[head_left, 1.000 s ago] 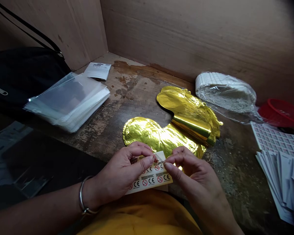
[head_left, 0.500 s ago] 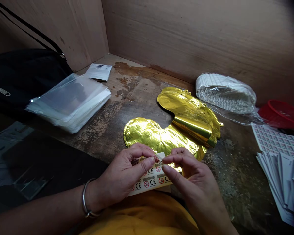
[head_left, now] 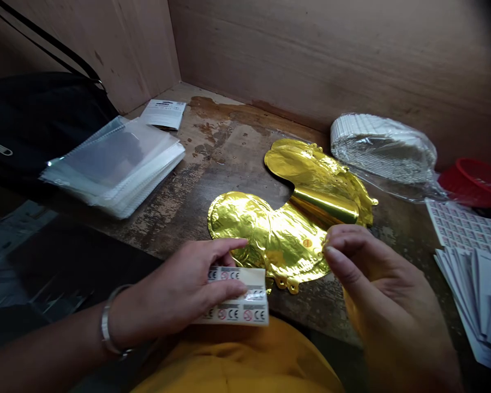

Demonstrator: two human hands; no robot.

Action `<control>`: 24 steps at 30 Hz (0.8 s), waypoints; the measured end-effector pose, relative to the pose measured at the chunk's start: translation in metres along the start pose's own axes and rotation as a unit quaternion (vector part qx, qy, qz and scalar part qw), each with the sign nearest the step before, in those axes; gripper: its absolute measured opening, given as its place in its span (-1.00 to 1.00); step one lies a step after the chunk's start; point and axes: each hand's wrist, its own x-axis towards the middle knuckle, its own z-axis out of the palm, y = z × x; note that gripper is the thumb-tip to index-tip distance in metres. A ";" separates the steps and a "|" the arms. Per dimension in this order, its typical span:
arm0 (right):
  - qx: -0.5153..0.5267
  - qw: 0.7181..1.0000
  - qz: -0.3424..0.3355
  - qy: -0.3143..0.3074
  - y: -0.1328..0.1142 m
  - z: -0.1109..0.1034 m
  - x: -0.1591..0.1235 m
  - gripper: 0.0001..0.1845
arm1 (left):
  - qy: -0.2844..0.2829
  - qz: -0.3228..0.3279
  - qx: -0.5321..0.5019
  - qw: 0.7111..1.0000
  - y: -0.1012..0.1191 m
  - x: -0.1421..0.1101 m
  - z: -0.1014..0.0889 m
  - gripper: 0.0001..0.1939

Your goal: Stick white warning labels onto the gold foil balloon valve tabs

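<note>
My left hand (head_left: 180,292) grips a small sheet of CE warning stickers (head_left: 245,305) at the table's near edge, thumb across its face. To its right, my right hand (head_left: 372,273) is pinched shut at the fingertips, apparently on a single sticker too small to make out. That pinch sits at the right edge of the near gold foil balloon (head_left: 270,234), which lies flat on the table. A second gold foil balloon (head_left: 315,174) lies just behind it, partly folded.
A stack of clear plastic sleeves (head_left: 114,164) and a black bag (head_left: 28,125) lie at the left. A wrapped bundle of white straws (head_left: 380,147), a red basket (head_left: 474,180), sticker sheets (head_left: 470,229) and white cards (head_left: 474,295) fill the right. Wooden walls enclose the back.
My right hand has pulled away from the sticker sheet and moved right and up to the near balloon's edge. My left hand lowered the sheet slightly to the left.
</note>
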 end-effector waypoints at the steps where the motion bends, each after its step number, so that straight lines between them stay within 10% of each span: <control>1: -0.034 0.999 0.016 -0.030 0.003 -0.003 0.000 -0.92 | -0.025 -0.008 0.041 0.999 0.001 -0.003 -0.010 -0.52; 6: -0.075 0.978 0.147 -0.130 0.027 0.005 -0.008 -0.79 | -0.077 0.116 0.198 0.970 0.007 -0.015 -0.038 -0.91; 13: 0.064 0.961 0.243 -0.113 0.042 0.018 -0.007 -0.73 | -0.023 0.323 0.373 0.869 -0.023 -0.002 0.002 -0.86; 24: 0.062 0.954 0.255 -0.146 0.043 0.044 -0.006 -0.77 | -0.002 0.320 0.349 0.881 -0.054 -0.001 0.015 -0.90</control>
